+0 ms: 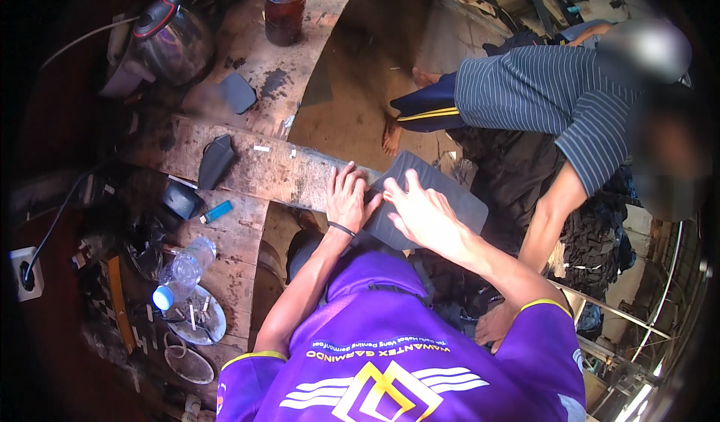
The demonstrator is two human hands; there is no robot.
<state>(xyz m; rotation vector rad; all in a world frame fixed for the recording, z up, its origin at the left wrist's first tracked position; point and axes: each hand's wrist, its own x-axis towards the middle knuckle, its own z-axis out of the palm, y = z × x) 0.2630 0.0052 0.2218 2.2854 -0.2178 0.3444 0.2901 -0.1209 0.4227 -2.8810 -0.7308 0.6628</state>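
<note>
A dark grey, flat piece with rounded corners lies across the end of a wooden plank, in front of my chest. What it is made of I cannot tell. My left hand rests on the plank beside its left edge, fingers stretched out, the thumb close to that edge. Over the piece lies my right hand, its fingers apart and pointing left, covering part of the surface. Neither hand is wrapped round anything. Further left on the plank sits a small dark folded pouch-like piece.
A person in a striped shirt bends over piled black cloth at right. On the wooden table stand an electric kettle, a bottle of dark liquid, a clear plastic bottle, a plate and a blue lighter.
</note>
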